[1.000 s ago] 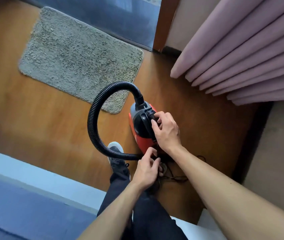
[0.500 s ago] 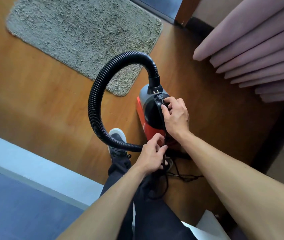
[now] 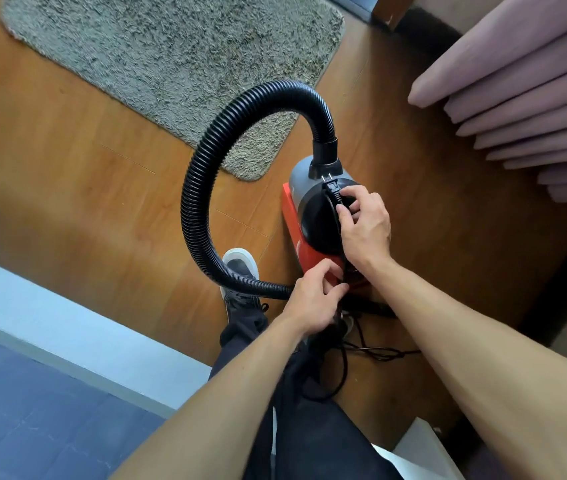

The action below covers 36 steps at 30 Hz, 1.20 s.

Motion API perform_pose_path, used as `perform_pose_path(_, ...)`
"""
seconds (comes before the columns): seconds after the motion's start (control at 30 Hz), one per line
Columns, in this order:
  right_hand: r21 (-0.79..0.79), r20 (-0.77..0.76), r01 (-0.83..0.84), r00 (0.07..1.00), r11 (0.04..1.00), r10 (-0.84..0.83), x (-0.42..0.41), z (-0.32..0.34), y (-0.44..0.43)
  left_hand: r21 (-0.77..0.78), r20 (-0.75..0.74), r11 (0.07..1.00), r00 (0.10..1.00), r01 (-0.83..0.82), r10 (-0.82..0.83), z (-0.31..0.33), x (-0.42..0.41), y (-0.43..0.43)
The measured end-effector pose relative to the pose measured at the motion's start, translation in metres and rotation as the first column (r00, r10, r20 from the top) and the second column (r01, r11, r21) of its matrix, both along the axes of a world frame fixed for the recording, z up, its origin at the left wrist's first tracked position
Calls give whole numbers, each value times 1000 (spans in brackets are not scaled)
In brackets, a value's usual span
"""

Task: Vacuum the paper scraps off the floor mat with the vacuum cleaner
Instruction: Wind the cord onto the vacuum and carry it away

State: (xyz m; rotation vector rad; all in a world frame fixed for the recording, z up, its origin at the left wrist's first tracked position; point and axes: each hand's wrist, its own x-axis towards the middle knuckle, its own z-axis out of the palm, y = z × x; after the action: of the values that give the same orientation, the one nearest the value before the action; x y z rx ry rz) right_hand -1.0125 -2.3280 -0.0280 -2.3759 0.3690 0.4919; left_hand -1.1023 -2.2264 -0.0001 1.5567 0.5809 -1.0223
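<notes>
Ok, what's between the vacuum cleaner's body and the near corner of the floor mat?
Head view: only a strip of bare wood floor separates the vacuum cleaner from the floor mat; the black hose loops around that gap.

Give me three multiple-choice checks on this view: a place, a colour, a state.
1. Relative to the vacuum cleaner, the floor mat lies: A under it; B beyond it, flat on the wood floor; C rolled beside it.
2. The hose is: A black; B red; C grey.
3. The plug is: A in a socket; B on the mat; C unplugged, in the right hand.
B, the mat spreads flat past the hose loop; A, the ribbed loop is black; C, both prongs show bare while the left hand pinches the cord.
</notes>
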Motion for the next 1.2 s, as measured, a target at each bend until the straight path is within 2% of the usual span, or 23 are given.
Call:
perform_pose_path(0.23,114,-79,84,994,990,-75,-5,-4,2,111,-95,994,995,-16,26,-15,-9,33)
perform_pose_path(0.43,145,-113,120,988,982,-104,-10,-2,5,434,-176,901,981,5,79,-22,-23,85)
perform_pose_path(0.57,130,-72,90,994,987,-81,-17,-5,6,543,-307,840,935,21,175,-22,-37,114)
perform_pose_path(0.67,120,-87,68,995,990,-58,-29,-13,5,549,-331,828,881,-112,338,-26,-40,126)
perform_pose_path(0.8,87,-91,0,996,996,8,-40,-18,4,515,-253,797,832,-316,493,-44,-36,130)
perform_pose_path(1.03,127,-71,-32,997,991,41,-43,-16,0,479,-212,733,747,-483,631,-65,-26,126)
perform_pose_path(1.2,114,-70,23,997,993,-15,-37,-14,2,434,-129,736,773,-519,621,-57,-36,131)
